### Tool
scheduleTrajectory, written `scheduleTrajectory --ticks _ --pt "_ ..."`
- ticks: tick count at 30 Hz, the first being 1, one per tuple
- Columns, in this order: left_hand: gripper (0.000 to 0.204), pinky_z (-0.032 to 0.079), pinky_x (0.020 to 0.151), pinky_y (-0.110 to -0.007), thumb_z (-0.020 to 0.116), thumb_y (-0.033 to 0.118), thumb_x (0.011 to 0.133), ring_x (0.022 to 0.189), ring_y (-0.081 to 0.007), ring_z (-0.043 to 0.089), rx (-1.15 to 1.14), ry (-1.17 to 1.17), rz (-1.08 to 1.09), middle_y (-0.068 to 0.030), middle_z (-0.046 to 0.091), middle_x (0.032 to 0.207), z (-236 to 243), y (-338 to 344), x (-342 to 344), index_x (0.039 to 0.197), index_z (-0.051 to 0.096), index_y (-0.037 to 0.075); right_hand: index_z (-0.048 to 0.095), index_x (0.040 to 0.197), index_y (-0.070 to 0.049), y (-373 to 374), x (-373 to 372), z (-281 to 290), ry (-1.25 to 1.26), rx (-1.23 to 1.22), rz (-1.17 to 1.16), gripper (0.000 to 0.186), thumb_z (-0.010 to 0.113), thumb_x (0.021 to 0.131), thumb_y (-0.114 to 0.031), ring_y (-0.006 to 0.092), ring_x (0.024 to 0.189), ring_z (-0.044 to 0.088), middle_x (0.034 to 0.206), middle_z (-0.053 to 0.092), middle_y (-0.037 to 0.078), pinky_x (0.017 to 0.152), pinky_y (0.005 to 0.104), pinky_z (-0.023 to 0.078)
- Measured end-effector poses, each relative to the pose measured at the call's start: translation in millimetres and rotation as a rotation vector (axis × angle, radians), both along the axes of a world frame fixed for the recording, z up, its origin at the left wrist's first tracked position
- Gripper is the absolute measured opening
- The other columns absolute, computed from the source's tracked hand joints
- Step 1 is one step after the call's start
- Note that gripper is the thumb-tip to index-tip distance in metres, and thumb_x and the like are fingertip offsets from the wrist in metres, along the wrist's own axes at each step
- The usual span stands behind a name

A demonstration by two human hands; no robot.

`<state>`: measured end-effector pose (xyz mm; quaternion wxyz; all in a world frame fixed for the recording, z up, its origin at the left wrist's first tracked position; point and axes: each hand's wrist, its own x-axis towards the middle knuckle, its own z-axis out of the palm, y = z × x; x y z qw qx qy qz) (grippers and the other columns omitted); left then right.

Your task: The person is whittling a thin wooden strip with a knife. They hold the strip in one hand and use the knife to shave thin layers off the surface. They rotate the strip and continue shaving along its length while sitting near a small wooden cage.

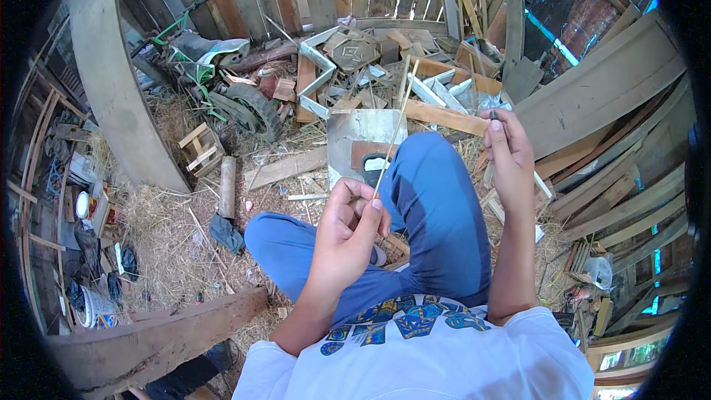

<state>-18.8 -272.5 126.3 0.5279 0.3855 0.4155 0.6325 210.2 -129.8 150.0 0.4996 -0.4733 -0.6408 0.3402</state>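
Note:
My left hand (349,224) is in front of my lap, its fingers and thumb pinched on the lower end of a thin pale wooden strip (390,150). The strip slants up and away, past my raised knee, and looks doubled toward its far end. My right hand (509,150) is raised on the right, beyond that knee, with its fingers curled and the thumb pressed against them. A small dark tip shows at its fingertips; what it belongs to is hidden. Behind the right hand lies a light wooden board (447,117).
A heap of scrap wood (363,59) stands against the plank wall, with a tyre (255,110) and a green metal frame (204,74) to its left. A thick beam (159,337) crosses at lower left. Long boards (600,89) lean on the right. Straw covers the ground.

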Motion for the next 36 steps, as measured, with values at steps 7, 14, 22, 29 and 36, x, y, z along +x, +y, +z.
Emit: scheduleTrajectory --ticks 7,14,22,29,36 --pt "0.008 0.036 0.058 -0.023 0.053 0.008 0.108 0.064 -0.0053 0.048 -0.039 -0.011 -0.024 -0.0026 0.059 0.076 -3 23 -13 0.113 0.047 0.007 0.068 0.12 0.0 13 -18 -9 -0.16 0.191 -0.008 0.025 0.068 0.1 -0.015 0.0173 0.099 0.067 0.106 0.072 0.01 0.089 0.0313 0.051" --pt "0.008 0.033 0.056 -0.022 0.053 0.01 0.109 0.062 -0.0046 0.045 -0.079 -0.047 0.053 -0.0028 0.058 0.076 -11 34 -28 0.114 0.048 0.008 0.069 0.113 0.0 17 -31 -5 -0.182 0.162 0.025 0.022 0.072 0.096 -0.013 0.0207 0.095 0.07 0.102 0.073 0.012 0.086 0.0324 0.053" --pt "0.009 0.022 0.045 -0.019 0.053 0.017 0.109 0.052 -0.0007 0.034 -0.124 -0.003 0.171 -0.0036 0.058 0.073 -7 14 -43 0.116 0.052 0.012 0.07 0.11 -0.002 7 -45 8 -0.306 0.247 0.175 0.022 0.075 0.093 -0.015 0.0238 0.091 0.07 0.098 0.072 0.012 0.081 0.0344 0.054" --pt "0.009 0.022 0.044 -0.019 0.052 0.018 0.11 0.051 -0.0013 0.034 -0.114 0.009 0.242 -0.0046 0.059 0.073 -3 -23 -42 0.116 0.052 0.012 0.07 0.107 -0.003 -13 -54 19 -0.282 0.345 0.271 0.02 0.076 0.091 -0.014 0.0254 0.085 0.069 0.096 0.07 0.012 0.077 0.0353 0.054" --pt "0.01 0.022 0.044 -0.02 0.052 0.019 0.11 0.05 -0.001 0.032 -0.098 -0.028 0.216 -0.0048 0.059 0.074 -2 -52 -31 0.113 0.054 0.01 0.069 0.106 -0.001 -36 -45 34 -0.315 0.364 0.315 0.02 0.076 0.09 -0.011 0.0266 0.085 0.068 0.095 0.069 0.013 0.078 0.0352 0.053"
